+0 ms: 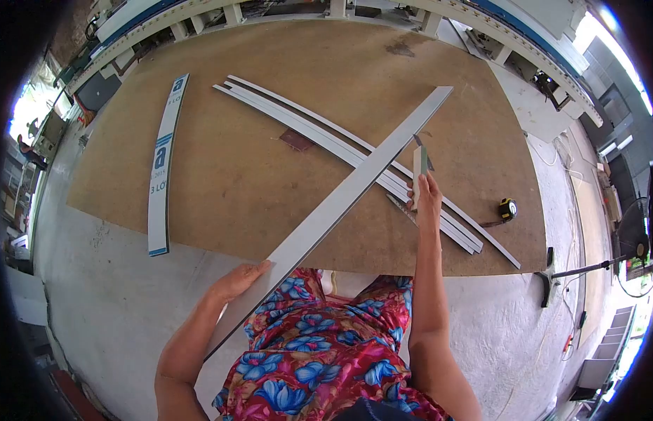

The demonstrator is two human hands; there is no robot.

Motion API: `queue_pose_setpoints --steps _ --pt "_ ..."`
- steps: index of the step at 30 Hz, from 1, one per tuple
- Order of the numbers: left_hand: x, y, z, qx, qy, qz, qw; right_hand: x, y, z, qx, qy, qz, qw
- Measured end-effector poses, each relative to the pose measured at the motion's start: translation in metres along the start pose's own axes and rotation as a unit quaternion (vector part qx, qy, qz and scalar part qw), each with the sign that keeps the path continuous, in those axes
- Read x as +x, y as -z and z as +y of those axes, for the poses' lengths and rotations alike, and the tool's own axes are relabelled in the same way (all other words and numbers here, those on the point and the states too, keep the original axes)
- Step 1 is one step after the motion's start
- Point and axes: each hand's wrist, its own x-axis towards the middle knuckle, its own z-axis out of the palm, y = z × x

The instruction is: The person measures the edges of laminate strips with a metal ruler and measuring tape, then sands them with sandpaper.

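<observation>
A long grey flat strip (361, 172) slants from beside my lap to the upper right, crossing over other strips on the brown board (228, 175). Near its lower end, my left hand (238, 282) is wrapped around its edge. My right hand (428, 198) grips a pale bar-shaped tool with a greenish face (420, 172), held close to the strip's right edge. What kind of tool it is, I cannot tell. Beneath the long strip lie several thin grey profiles (309, 130), running from upper left to lower right. A thin pointed blade-like piece (401, 208) rests below my right hand.
On the left lies a shorter strip with blue lettering (160, 165). A black and yellow tape measure (507, 209) sits near the board's right side. A metal machine frame (235, 14) spans the back. A black-footed stand (547, 277) is at right; a distant person (31, 153) is far left.
</observation>
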Motion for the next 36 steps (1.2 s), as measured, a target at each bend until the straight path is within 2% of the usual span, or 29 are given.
queue_pose_setpoints --steps 3,6,12,14,19,20,24,28,32,36 --pt "-0.010 -0.004 0.017 0.039 0.049 0.002 0.998 0.022 -0.003 -0.002 -0.003 0.010 -0.009 1.000" --pt "-0.007 -0.008 0.014 -0.007 0.057 -0.016 0.998 0.037 -0.008 -0.002 -0.034 0.005 -0.008 0.999" --pt "-0.012 -0.013 0.018 -0.017 0.067 -0.025 0.997 0.028 -0.013 0.009 -0.028 0.018 -0.025 0.999" --pt "-0.018 -0.015 0.026 0.013 0.066 -0.004 0.998 0.018 -0.014 0.013 -0.085 0.021 -0.016 0.996" --pt "-0.007 -0.014 0.012 -0.003 0.057 -0.004 0.998 -0.028 -0.014 0.013 -0.123 0.029 -0.066 0.990" --pt "-0.004 -0.013 0.008 -0.002 0.060 -0.004 0.998 -0.042 -0.015 0.013 -0.088 -0.004 -0.067 0.994" --pt "-0.008 -0.015 0.015 0.002 0.079 -0.005 0.997 -0.095 -0.018 0.010 -0.119 -0.014 -0.087 0.989" --pt "-0.001 -0.015 0.003 -0.018 0.078 -0.014 0.997 -0.143 -0.022 -0.002 -0.138 -0.038 -0.149 0.978" --pt "-0.013 -0.019 0.020 0.002 0.074 -0.002 0.997 -0.179 -0.023 0.006 -0.181 0.031 -0.173 0.968" --pt "-0.008 -0.021 0.013 -0.032 0.079 -0.005 0.996 -0.200 -0.016 0.002 -0.184 -0.033 -0.255 0.949"
